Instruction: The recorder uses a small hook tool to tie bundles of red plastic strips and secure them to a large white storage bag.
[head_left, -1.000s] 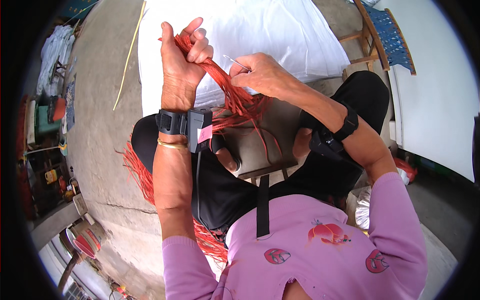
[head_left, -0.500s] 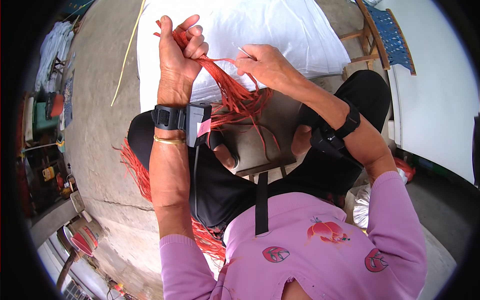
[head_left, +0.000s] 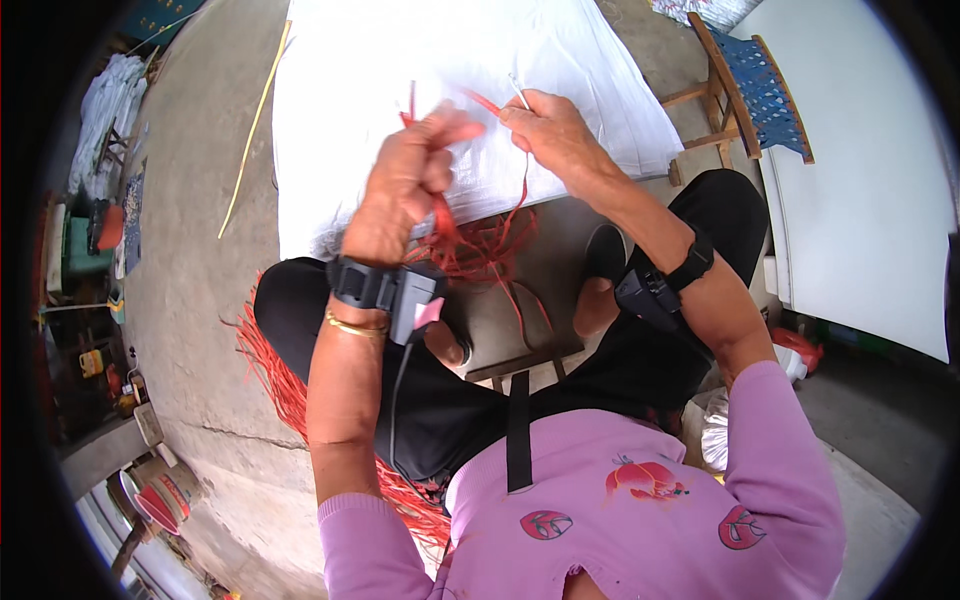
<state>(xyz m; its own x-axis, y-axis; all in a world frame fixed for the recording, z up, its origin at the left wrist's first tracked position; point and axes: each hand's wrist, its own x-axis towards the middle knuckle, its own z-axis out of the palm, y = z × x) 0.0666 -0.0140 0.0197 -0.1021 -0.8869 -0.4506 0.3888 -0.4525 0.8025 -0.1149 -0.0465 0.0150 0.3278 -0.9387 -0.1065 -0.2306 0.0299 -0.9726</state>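
Observation:
My left hand (head_left: 415,165), blurred by motion, is closed around a bundle of red strands (head_left: 485,245). Short red ends poke out above its fingers, while the long part hangs below the palm in a loose tangle over the gap between my knees. To its right, my right hand (head_left: 560,135) pinches a thin silvery rod (head_left: 520,92) that points up and away from me. A single red strand is held in the same pinch; its end reaches toward my left fingers, and its other part drops to the tangle.
A white cloth (head_left: 350,120) covers the surface before me. More red strands (head_left: 270,370) lie beside my left leg. A wooden stool with blue webbing (head_left: 760,90) stands at the far right by a white panel (head_left: 860,200). A yellow strip (head_left: 250,140) lies on the floor.
My left hand has turned and moved right and lower, with the bundle hanging lower beneath it. My right hand has shifted slightly right, and the rod now points more upright.

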